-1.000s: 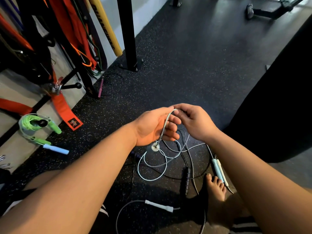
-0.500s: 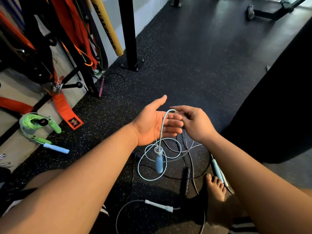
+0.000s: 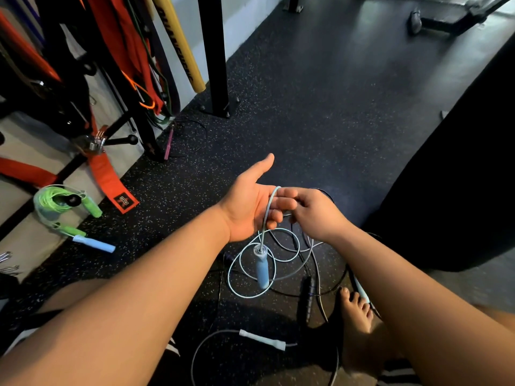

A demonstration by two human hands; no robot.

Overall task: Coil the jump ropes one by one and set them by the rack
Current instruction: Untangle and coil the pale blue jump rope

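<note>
Light-blue rope (image 3: 267, 213) is front and centre, its cord draped over the fingers of the left hand (image 3: 249, 208). That hand lies palm up, thumb flung wide, fingers straight and side by side, gripping nothing, just a shelf for the cord. In from the other side comes the right hand (image 3: 320, 215), fingers curled, tips pinching the cord right where it crosses the left forefinger. From there the light-blue rope drops straight past the left palm to its blue handle (image 3: 262, 270), which hangs end-down. The rest of the cord lies in loose loops (image 3: 237, 285) on the speckled floor (image 3: 306, 107) directly beneath both hands.

Tangled through those loops is a black rope (image 3: 317, 274), its black handle (image 3: 306, 299) lying just beside a bare foot (image 3: 356, 310). A second pale blue handle (image 3: 362, 292) peeks out between that foot and the right forearm. Nearer the camera, a white handle (image 3: 262, 339) lies on the floor with a grey cord curving off it.

Well apart to the left, at the foot of the rack (image 3: 117, 87), sits a coiled green rope (image 3: 54, 200) with green handles. One more blue handle (image 3: 94, 244) lies just beside it. Orange straps (image 3: 111, 176) and a yellow bar (image 3: 181, 48) hang on the rack, and a pink handle (image 3: 168, 142) lies at its base
</note>
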